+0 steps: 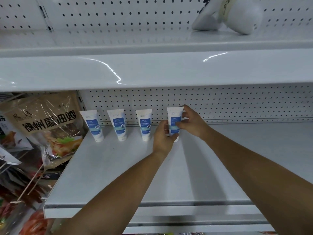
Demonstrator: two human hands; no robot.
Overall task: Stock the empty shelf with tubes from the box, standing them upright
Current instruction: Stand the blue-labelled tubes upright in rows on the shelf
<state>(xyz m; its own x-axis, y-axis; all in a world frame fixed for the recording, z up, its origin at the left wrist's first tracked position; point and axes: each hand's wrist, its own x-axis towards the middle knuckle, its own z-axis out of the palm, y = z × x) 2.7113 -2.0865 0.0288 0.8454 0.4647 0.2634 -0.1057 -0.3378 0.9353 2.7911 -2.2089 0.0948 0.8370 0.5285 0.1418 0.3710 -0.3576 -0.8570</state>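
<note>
Fourth tube held in both hands at the shelf back.
The left hand [163,135] grips the lower part and the right hand [192,123] pinches the upper side of the fourth tube [174,116], cap down on the shelf [118,167]. Recommended: face the label forward, match the row spacing, release once steady. Count: four tubes upright; first tube [92,126], second tube [118,125] and third tube [145,125] stand free. Box not in view.

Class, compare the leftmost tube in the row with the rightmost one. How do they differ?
The leftmost tube stands free; the rightmost tube is held by the left hand and right hand. The leftmost tube's label shows fully; fingers cover part of the rightmost tube's. Both are white with blue labels, standing cap-down on the shelf.
</note>
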